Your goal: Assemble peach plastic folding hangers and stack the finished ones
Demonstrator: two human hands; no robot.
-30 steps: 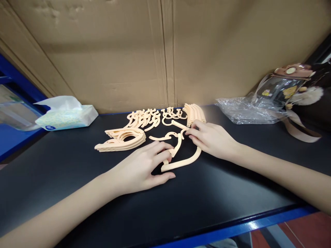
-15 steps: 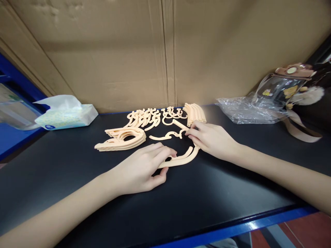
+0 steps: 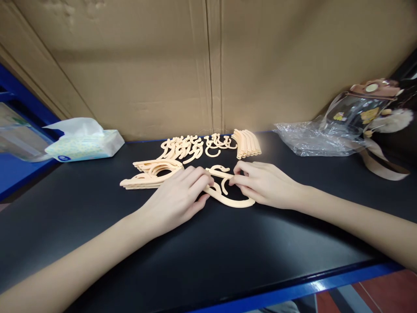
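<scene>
Over the last half second the pieces between the hands have turned. A long, smooth, peach-coloured plastic bar with a curved end, which ran low across the tabletop, now slants from the left hand down to a bend on the near side. The left hand has shifted farther from the person, and its fingers and thumb are closed narrowly on the bar's left end. The right hand has its fingertips gathered at the right end of a straight, narrow peach bar, apparently pinching it; its underside is close to the curved bar's bend, and I cannot tell whether they touch. For the work in hand, this means both bars now lie close together between the hands, in a new orientation.

A small arched peach piece lies just beyond the straight bar, and a short curved peach strip shows between the two bars; whether it joins either is unclear. Left of these, partly behind the left hand, sits a layered stack of peach hanger-shaped parts. Farther back, a bundle of curved peach bars stands apart from the hands.
</scene>
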